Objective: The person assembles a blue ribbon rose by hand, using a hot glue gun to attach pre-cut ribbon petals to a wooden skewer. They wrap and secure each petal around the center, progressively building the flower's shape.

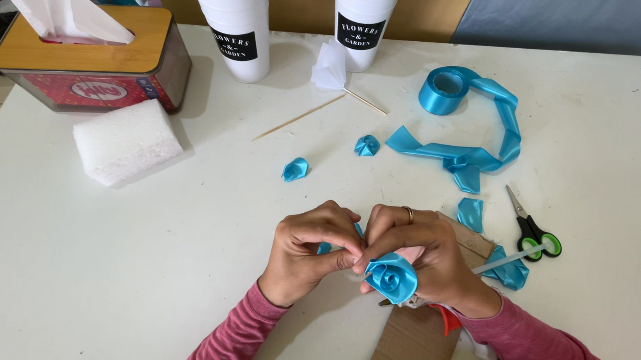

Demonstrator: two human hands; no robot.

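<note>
Blue ribbon rose pinched between both hands.

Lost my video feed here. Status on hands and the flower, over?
Left hand and right hand both pinching the blue ribbon rose. Rose held above the cardboard sheet. Scissors lie right, apart. Nothing in the way.

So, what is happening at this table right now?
A person in pink sleeves is shaping a blue ribbon rose over a piece of cardboard. The right hand holds the rose, and the left hand pinches ribbon against it. Around them on the white table lie small folded ribbon pieces, a ribbon roll with a loose tail, green-handled scissors, a wooden skewer, a white foam block and a tissue box.
</note>
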